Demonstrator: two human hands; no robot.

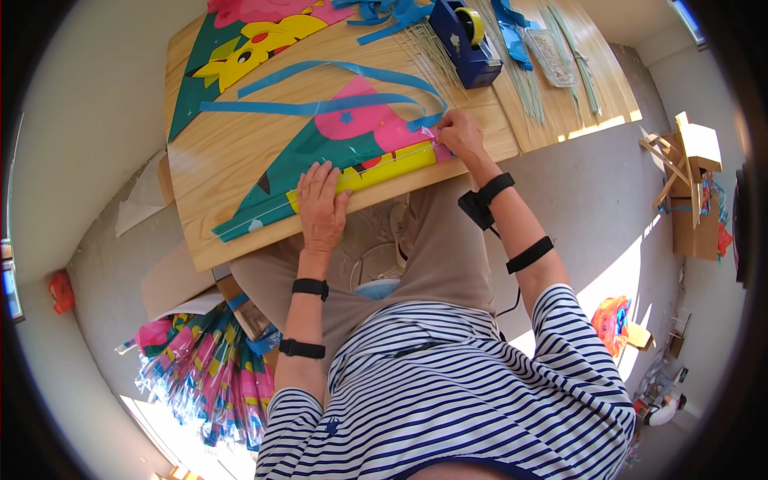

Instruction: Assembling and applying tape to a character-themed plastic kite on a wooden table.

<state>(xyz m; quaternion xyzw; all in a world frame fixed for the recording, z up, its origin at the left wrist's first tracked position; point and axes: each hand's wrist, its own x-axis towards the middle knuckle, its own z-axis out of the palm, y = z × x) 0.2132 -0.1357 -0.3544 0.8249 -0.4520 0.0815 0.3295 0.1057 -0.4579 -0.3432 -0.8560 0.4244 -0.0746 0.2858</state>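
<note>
A printed plastic kite (302, 164) in green, pink and yellow lies along the table's near edge, its near side folded over around a thin pale rod. My left hand (322, 206) rests on the folded yellow strip, fingers stretched and the palm at the table edge. At the right end of that strip my right hand (462, 138) pinches the kite's pink corner between thumb and fingers; the fingertips are partly hidden. Loops of blue ribbon (352, 104) lie on and behind the kite, one end close to my right hand.
A second kite (264, 48) lies at the far left of the wooden table (210, 178). Behind my right hand stand a blue tape dispenser (466, 44), thin green rods (528, 96) and a clear plastic box (552, 60). Finished-looking kites in clear wrap (210, 368) are bundled on the floor at left.
</note>
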